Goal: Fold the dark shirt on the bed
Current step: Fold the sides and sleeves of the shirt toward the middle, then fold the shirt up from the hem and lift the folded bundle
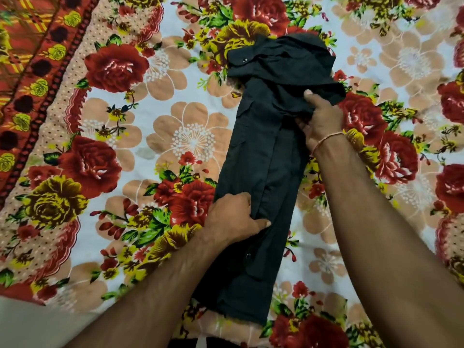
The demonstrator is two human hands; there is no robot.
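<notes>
The dark shirt (263, 151) lies on the bed as a long narrow strip, collar end far from me, hem near the bed's front edge. Its sides are folded inward and a snap button shows near the collar. My left hand (233, 217) rests on the shirt's lower left edge, fingers pinching a fold of the cloth. My right hand (321, 121) is higher up on the right side, fingers curled into the fabric below the collar, gripping a bunched fold. A thin thread band circles my right wrist.
The bed is covered by a floral sheet (125, 146) with red and yellow roses on white. A red patterned border (30, 71) runs along the left. The bed's front edge (37, 315) shows at bottom left.
</notes>
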